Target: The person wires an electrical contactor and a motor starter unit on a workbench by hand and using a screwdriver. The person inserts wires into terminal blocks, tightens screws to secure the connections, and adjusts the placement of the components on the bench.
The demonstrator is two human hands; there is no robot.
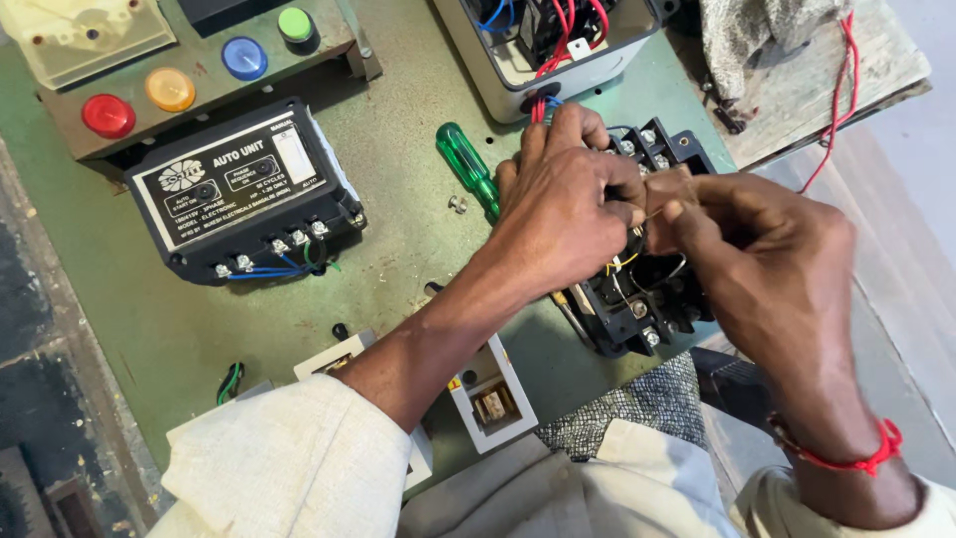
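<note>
My left hand (pixel 563 204) is closed around a screwdriver with a green handle (pixel 466 164) and rests over a black terminal block (pixel 647 289) with screw terminals. My right hand (pixel 762 254) pinches a thin wire (pixel 652 214) with thumb and forefinger, right beside my left fingers above the block. Yellow and grey wires (pixel 625 264) run into the block under my hands. The screwdriver's tip and the wire's end are hidden by my fingers.
A green metal panel (pixel 398 130) carries a black control unit (pixel 244 194) with blue wires, round red (pixel 108 116), amber, blue and green lamps, a grey box (pixel 543 45) with red and blue wires, and white switch housings (pixel 488 394). A wooden board (pixel 827 80) lies at the upper right.
</note>
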